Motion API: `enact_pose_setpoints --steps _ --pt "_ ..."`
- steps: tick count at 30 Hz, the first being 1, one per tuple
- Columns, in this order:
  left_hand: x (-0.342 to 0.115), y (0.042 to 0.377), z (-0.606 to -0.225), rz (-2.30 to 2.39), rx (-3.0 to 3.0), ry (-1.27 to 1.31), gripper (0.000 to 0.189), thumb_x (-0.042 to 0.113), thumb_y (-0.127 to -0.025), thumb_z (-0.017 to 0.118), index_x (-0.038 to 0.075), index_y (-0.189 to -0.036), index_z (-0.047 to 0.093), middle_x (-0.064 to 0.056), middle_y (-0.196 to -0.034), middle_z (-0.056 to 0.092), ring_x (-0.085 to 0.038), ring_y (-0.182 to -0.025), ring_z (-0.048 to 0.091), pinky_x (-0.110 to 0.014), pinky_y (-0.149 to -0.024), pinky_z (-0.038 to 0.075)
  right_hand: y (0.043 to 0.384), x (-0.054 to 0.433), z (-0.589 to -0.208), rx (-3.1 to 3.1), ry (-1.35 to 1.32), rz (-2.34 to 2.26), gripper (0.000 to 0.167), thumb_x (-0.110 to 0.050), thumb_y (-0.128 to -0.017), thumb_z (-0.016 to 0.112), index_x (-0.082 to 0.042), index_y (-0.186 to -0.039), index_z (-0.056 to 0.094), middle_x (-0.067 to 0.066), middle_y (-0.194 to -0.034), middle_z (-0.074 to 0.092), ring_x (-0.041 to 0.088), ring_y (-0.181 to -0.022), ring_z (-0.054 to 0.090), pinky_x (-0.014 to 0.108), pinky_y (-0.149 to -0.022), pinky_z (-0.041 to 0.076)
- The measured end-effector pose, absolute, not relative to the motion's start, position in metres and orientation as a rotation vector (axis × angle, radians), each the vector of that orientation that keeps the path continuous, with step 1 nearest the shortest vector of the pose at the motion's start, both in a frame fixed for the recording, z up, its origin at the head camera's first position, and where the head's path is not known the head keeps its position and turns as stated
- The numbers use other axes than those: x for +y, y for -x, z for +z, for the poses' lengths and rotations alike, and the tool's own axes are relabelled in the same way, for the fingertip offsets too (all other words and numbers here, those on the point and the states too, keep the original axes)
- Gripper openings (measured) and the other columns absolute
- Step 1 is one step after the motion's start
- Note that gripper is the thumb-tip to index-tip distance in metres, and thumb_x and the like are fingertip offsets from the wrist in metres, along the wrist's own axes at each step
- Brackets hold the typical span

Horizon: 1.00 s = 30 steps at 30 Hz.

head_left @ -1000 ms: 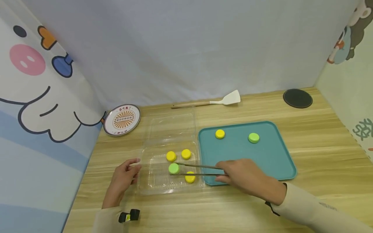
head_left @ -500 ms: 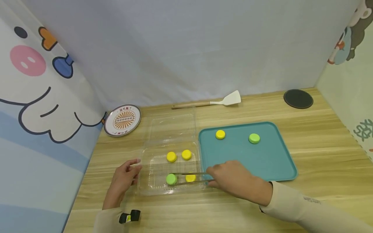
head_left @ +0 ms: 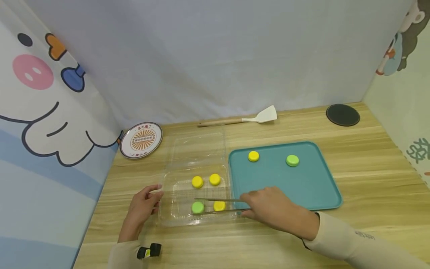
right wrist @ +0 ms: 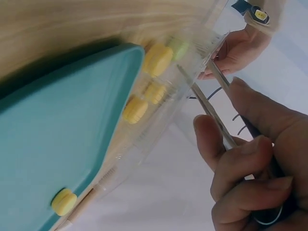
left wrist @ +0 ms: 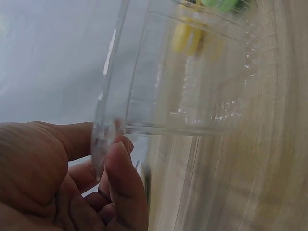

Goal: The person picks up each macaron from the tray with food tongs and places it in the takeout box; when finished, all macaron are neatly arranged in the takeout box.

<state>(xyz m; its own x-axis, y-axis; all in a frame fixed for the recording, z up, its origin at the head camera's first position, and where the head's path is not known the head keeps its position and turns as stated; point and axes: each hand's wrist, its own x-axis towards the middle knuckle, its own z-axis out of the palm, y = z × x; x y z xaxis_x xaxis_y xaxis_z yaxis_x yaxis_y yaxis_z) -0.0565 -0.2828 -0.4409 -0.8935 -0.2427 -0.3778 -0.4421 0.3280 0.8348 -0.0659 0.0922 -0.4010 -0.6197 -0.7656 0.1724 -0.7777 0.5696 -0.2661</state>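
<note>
the work in hand is moving small round pieces from the teal tray (head_left: 322, 186) into the clear plastic box (head_left: 178, 216) with tweezers (head_left: 218, 205), and this looks like the moment of setting one down. the right hand (head_left: 272, 207) has its fingers curled round the tweezers, thumb and forefinger pinching the two metal arms, as the right wrist view shows plainly (right wrist: 250, 159). the tips reach into the box and stand slightly apart on either side of the green piece (head_left: 197, 207), which lies on the box floor at the near left, just beside a yellow piece (head_left: 219, 206); whether the tips press on the green piece or have let it go cannot be told. two more yellow pieces (head_left: 197, 182) lie side by side farther back in the box. the left hand (head_left: 142, 207) steadies the box, its thumb and fingers pinching the left rim, which the left wrist view confirms (left wrist: 108, 159). on the tray a yellow piece (head_left: 253, 156) and a green one (head_left: 292, 160) remain near the far edge, well apart from each other. as i judge it, four pieces are placed and two are left. the next move calls for opening the tweezers enough to clear the green piece, lifting the tips straight up so they nudge neither it nor its yellow neighbour, then carrying them over the box wall to the tray on the bench (head_left: 369, 179).
</note>
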Motion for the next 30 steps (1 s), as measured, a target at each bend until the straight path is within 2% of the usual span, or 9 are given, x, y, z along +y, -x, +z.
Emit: enact_pose_setpoints --steps 3,11,17,21,23,25,26,28,30 --pt "-0.283 0.056 -0.441 1.595 2.403 0.633 0.039 0.012 -0.101 0.061 -0.002 -0.137 0.055 -0.007 -0.085 0.057 -0.014 -0.069 0.056 -0.024 -0.059 0.05 0.066 0.097 -0.403 -2.761 -1.344 0.582 0.024 -0.032 -0.086 0.08 -0.011 -0.096 0.071 -0.006 -0.074 0.066 0.001 -0.055 0.052 0.023 -0.046 0.044" --pt "-0.284 0.055 -0.442 1.59 2.408 0.636 0.038 0.012 -0.101 0.062 -0.001 -0.137 0.056 -0.004 -0.083 0.056 -0.013 -0.069 0.055 -0.024 -0.058 0.05 0.066 0.116 -0.411 -2.783 -1.184 0.711 0.03 -0.033 -0.089 0.077 -0.011 -0.108 0.072 -0.014 -0.068 0.055 -0.004 -0.054 0.043 0.02 -0.046 0.039" --pt "-0.284 0.055 -0.442 1.581 2.418 0.635 0.038 0.012 -0.101 0.061 -0.001 -0.137 0.056 -0.004 -0.083 0.055 -0.012 -0.069 0.055 -0.023 -0.058 0.05 0.066 0.129 -0.418 -2.715 -1.095 0.738 0.032 -0.034 -0.087 0.078 -0.011 -0.108 0.07 -0.014 -0.071 0.055 -0.005 -0.053 0.039 0.018 -0.044 0.036" --pt "-0.284 0.056 -0.442 1.58 2.419 0.63 0.038 0.013 -0.101 0.062 -0.001 -0.136 0.056 -0.004 -0.083 0.055 -0.013 -0.07 0.055 -0.023 -0.059 0.051 0.068 0.139 -0.422 -2.625 -1.06 0.739 0.041 -0.052 -0.095 0.062 -0.012 -0.103 0.068 -0.016 -0.07 0.052 -0.006 -0.053 0.036 0.017 -0.044 0.034" --pt "-0.283 0.056 -0.443 1.583 2.42 0.623 0.038 0.012 -0.101 0.062 -0.001 -0.136 0.056 -0.004 -0.083 0.054 -0.012 -0.071 0.055 -0.023 -0.059 0.051 0.07 0.145 -0.423 -2.586 -1.033 0.729 0.051 -0.06 -0.098 0.047 -0.012 -0.1 0.066 -0.016 -0.07 0.05 -0.006 -0.053 0.035 0.017 -0.044 0.033" --pt "-0.283 0.057 -0.443 1.582 2.422 0.621 0.038 0.012 -0.101 0.062 -0.001 -0.136 0.057 -0.004 -0.083 0.054 -0.012 -0.071 0.055 -0.023 -0.059 0.051 0.071 0.151 -0.423 -2.576 -0.999 0.711 0.057 -0.064 -0.097 0.038 -0.013 -0.097 0.064 -0.017 -0.069 0.049 -0.006 -0.053 0.034 0.017 -0.043 0.033" --pt "-0.283 0.057 -0.442 1.582 2.423 0.623 0.037 0.012 -0.101 0.062 -0.001 -0.136 0.057 -0.004 -0.083 0.054 -0.012 -0.071 0.055 -0.023 -0.059 0.051 0.071 0.154 -0.423 -2.584 -0.98 0.702 0.057 -0.064 -0.097 0.038 -0.014 -0.096 0.064 -0.018 -0.069 0.048 -0.006 -0.053 0.034 0.018 -0.044 0.033" --pt "-0.282 0.057 -0.442 1.582 2.425 0.628 0.037 0.011 -0.101 0.061 -0.002 -0.136 0.057 -0.004 -0.083 0.055 -0.012 -0.07 0.055 -0.023 -0.059 0.051 0.072 0.161 -0.422 -2.618 -0.933 0.682 0.05 -0.062 -0.097 0.048 -0.015 -0.095 0.063 -0.019 -0.069 0.047 -0.005 -0.053 0.033 0.019 -0.044 0.032" --pt "-0.282 0.057 -0.441 1.581 2.425 0.633 0.037 0.011 -0.101 0.061 -0.002 -0.136 0.057 -0.004 -0.083 0.055 -0.012 -0.07 0.055 -0.023 -0.059 0.051 0.071 0.167 -0.421 -2.664 -0.884 0.67 0.038 -0.053 -0.093 0.064 -0.015 -0.095 0.064 -0.02 -0.07 0.046 -0.005 -0.053 0.033 0.02 -0.044 0.032"
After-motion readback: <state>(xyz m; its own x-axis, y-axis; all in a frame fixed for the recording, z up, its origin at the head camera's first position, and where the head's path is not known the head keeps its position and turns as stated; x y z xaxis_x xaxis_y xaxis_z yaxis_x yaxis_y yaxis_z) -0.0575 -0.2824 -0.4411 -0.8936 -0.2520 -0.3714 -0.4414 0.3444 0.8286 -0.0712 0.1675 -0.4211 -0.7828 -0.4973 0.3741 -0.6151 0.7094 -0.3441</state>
